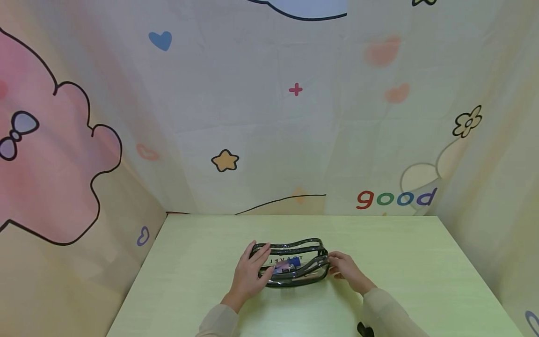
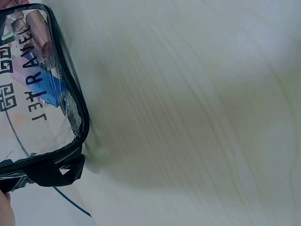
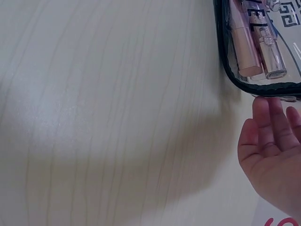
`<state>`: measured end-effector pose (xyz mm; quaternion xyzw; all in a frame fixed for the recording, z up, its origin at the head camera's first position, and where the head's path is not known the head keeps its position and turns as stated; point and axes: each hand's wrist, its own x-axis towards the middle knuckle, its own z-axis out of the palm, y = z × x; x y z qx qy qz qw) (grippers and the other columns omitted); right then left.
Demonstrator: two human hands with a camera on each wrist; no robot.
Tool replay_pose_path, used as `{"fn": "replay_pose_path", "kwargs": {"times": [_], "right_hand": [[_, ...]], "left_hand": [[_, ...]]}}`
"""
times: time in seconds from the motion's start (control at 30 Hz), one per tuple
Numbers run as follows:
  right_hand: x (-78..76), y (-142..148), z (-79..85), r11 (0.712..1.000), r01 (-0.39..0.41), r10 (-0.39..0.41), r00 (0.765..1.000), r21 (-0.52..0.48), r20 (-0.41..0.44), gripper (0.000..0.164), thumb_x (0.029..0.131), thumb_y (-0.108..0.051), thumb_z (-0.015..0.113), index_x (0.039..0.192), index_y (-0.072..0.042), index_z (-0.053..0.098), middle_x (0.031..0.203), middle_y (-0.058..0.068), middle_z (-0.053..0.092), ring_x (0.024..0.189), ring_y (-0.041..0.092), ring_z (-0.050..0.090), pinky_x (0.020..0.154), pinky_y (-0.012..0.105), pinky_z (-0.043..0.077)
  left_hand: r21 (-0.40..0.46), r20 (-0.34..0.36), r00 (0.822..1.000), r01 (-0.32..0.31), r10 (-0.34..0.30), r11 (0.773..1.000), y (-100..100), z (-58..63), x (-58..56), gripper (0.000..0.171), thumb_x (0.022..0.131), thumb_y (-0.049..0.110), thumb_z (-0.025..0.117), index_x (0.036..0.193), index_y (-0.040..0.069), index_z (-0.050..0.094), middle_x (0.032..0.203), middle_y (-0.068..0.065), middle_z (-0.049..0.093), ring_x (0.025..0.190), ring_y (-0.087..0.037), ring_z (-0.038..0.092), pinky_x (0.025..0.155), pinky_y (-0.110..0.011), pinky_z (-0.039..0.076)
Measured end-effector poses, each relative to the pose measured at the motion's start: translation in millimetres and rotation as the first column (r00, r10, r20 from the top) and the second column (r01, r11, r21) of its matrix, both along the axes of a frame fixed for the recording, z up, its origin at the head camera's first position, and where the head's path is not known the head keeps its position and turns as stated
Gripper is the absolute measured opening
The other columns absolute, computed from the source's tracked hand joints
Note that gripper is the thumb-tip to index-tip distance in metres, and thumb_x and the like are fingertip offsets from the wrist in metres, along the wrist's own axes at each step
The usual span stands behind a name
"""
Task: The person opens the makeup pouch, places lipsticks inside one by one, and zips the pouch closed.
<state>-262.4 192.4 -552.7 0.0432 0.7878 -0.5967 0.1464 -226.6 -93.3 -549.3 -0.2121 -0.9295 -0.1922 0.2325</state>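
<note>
A clear travel pouch [image 1: 294, 276] with black edging lies on the table, TRAVEL lettering showing through it. Inside are a blue-and-pink item [image 2: 40, 82], a pink tube [image 3: 246, 52] and a clear tube [image 3: 273, 59]. My left hand [image 1: 247, 275] rests on the pouch's left end, fingers extended over the top edge and thumb lower at the front. In the left wrist view only a sliver of that hand shows. At the other end, my right hand [image 1: 346, 270] touches the pouch's edge with its fingertips, palm partly visible in the right wrist view.
The pale wood-grain table [image 1: 189, 290] runs back to a printed curtain [image 1: 252, 117], which also hangs at both sides. Near the right sleeve [image 1: 389, 311], a small black object [image 1: 365, 329] shows at the bottom of the head view.
</note>
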Motion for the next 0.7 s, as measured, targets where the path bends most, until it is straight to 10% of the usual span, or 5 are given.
{"fn": "replay_pose_path", "kwargs": {"times": [0.7], "right_hand": [[-4.1, -6.6, 0.6, 0.995, 0.089, -0.088, 0.996, -0.054, 0.019, 0.025, 0.088, -0.009, 0.041, 0.107, 0.005, 0.050, 0.070, -0.004, 0.055, 0.064, 0.013, 0.053, 0.057, 0.028, 0.044]], "left_hand": [[0.024, 0.032, 0.999, 0.005, -0.006, 1.000, 0.5, -0.7, 0.1, 0.045, 0.084, 0.036, 0.051, 0.124, 0.015, 0.053, 0.134, 0.010, 0.045, 0.130, -0.027, 0.030, 0.103, -0.044, 0.029]]}}
